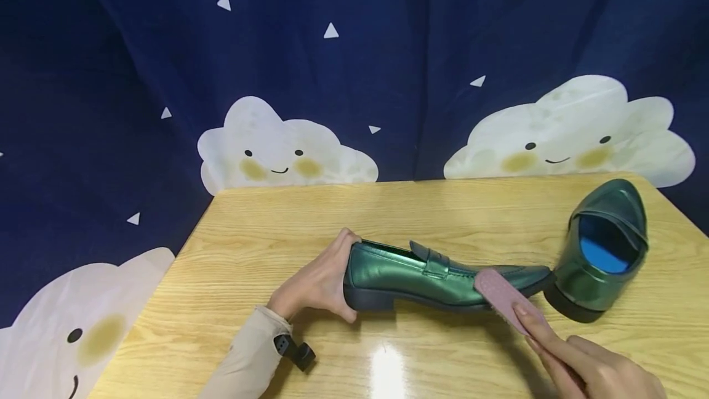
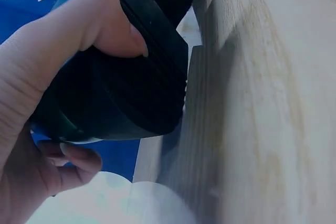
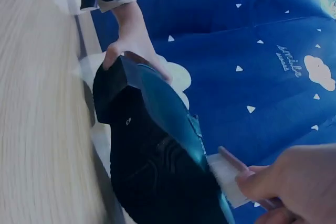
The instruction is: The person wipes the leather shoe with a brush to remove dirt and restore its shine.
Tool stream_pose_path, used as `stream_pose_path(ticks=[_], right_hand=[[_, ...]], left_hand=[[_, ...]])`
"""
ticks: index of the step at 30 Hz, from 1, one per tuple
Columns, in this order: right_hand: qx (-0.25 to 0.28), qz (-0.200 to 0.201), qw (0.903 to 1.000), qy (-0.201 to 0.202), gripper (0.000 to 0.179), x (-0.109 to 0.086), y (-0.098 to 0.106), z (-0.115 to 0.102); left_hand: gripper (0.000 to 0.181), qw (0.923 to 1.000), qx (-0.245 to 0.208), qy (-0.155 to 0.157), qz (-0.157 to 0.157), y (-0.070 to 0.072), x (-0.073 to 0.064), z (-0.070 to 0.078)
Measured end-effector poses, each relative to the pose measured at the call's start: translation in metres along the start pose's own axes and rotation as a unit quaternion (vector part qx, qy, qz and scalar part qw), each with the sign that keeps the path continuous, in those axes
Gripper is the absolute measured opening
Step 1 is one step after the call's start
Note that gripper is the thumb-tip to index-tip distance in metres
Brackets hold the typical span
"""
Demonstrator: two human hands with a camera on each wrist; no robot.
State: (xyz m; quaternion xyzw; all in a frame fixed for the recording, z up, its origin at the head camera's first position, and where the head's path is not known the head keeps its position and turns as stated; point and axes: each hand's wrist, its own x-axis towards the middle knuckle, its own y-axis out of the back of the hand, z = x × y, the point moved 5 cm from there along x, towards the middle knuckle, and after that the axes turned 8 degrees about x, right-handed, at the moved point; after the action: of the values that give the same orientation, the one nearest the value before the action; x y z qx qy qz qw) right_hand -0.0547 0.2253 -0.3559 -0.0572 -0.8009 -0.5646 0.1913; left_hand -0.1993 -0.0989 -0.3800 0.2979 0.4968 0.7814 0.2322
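Observation:
A shiny dark green loafer (image 1: 382,273) is held sideways a little above the table, its toe pointing right. My left hand (image 1: 318,276) grips it round the heel, thumb low on the heel block and fingers at the upper back edge. In the left wrist view, the thumb presses on the black heel (image 2: 157,77). My right hand (image 1: 600,365) pinches a pink brush (image 1: 501,297), whose rounded end lies against the side of the loafer near the toe. White bristles (image 3: 226,177) show under it in the right wrist view, against the upper. The black sole (image 3: 163,166) faces that camera.
The matching green loafer (image 1: 589,285) stands on the right of the wooden table (image 1: 266,217), close to the held loafer's toe. Behind the table hangs a dark blue curtain (image 1: 388,79) with clouds and triangles. A black band with a small device (image 1: 293,351) hangs at my left cuff.

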Motion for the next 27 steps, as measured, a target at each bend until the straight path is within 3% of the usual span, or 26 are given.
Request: stream_pose_path(ticks=[6,12,20,27], right_hand=[[0.004,0.000,0.9993,-0.038,0.062,0.003,0.003,0.008],[0.001,0.051,0.9956,-0.079,0.052,0.011,0.009,0.020],[0.009,0.002,0.9997,-0.024,0.059,0.005,-0.004,0.010],[0.006,0.026,0.9951,-0.096,0.049,0.010,0.000,0.024]], left_hand=[[0.111,0.9999,-0.013,-0.005,0.007,0.002,0.001,0.000],[0.112,0.9999,-0.010,-0.002,0.009,0.007,0.001,-0.004],[0.105,0.9995,0.015,0.002,0.029,0.009,-0.004,-0.013],[0.108,0.9994,0.021,0.006,0.027,0.012,-0.002,-0.012]])
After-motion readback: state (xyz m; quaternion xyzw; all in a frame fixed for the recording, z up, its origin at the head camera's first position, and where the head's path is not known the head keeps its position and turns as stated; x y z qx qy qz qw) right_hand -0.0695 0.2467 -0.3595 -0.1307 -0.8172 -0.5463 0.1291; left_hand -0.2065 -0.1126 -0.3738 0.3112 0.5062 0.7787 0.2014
